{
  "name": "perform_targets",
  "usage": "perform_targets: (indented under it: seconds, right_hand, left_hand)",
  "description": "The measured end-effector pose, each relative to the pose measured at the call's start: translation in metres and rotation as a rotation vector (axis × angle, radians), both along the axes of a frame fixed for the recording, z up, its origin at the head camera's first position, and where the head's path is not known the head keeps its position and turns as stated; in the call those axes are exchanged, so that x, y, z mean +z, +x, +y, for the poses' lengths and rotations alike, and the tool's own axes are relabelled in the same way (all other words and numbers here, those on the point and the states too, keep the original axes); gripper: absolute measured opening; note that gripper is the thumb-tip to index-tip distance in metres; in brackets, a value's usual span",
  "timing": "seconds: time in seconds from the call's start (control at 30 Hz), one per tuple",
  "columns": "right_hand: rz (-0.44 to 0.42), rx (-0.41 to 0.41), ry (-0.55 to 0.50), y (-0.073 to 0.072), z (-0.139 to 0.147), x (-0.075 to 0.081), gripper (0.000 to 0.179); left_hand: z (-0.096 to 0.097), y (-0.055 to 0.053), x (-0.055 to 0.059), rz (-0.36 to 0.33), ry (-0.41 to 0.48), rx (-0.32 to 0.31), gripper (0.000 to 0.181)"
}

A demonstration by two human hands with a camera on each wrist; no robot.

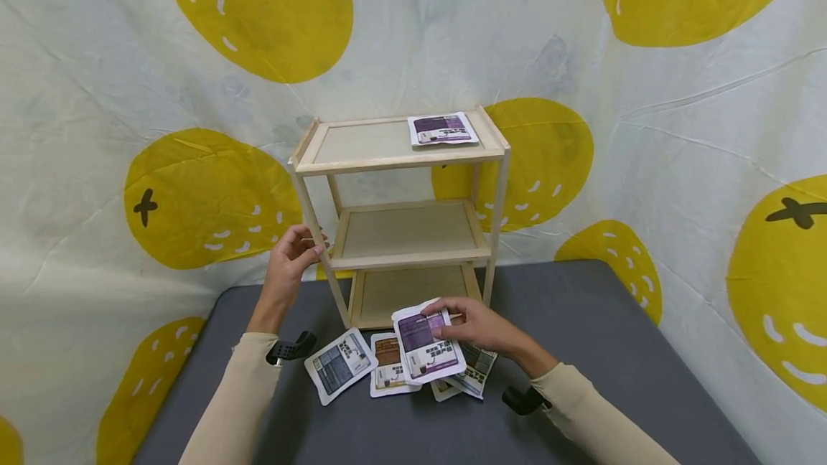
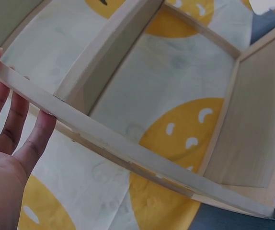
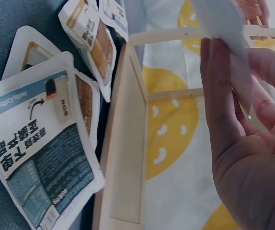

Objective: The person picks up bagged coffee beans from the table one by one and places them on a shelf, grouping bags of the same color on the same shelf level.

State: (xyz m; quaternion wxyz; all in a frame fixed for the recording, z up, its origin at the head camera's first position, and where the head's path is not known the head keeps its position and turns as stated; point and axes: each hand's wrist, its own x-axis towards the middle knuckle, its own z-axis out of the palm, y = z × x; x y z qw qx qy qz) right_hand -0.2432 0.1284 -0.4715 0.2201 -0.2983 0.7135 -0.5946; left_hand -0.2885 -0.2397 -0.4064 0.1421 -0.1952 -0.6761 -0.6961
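A small three-tier wooden shelf (image 1: 368,143) stands on the dark table. My left hand (image 1: 287,268) grips its front left post (image 2: 142,155), thumb on one side and fingers on the other in the left wrist view. With thumb and fingers, my right hand (image 1: 483,327) pinches a white-edged purple coffee packet (image 1: 428,356) in front of the bottom tier, above other packets. The left wrist camera does not show the right hand. Another purple packet (image 1: 442,130) lies flat on the top tier, toward its right end.
A blue-grey packet (image 1: 340,367) lies on the table (image 1: 381,436), left of a brown packet (image 1: 388,361). A dark green packet (image 3: 44,143) overlaps others below my right hand. Behind the shelf hangs a pale cloth (image 1: 400,34) printed with yellow fruit.
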Motion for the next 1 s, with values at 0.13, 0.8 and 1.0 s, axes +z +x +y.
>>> perform_targets:
  seconds: [0.13,0.8,1.0]
  right_hand:
    - [0.022,0.012,0.019,0.001,0.002,0.006,0.039]
    - [0.053,0.022,-0.028,0.006,0.008,0.037,0.038]
    - [0.048,0.022,-0.052,0.007,0.007,0.045,0.036]
  left_hand:
    - [0.000,0.001,0.000,0.008,-0.007,-0.010,0.034]
    - [-0.001,0.002,0.001,-0.002,-0.012,-0.004,0.037]
    - [-0.001,0.001,0.000,0.005,-0.007,-0.007,0.035]
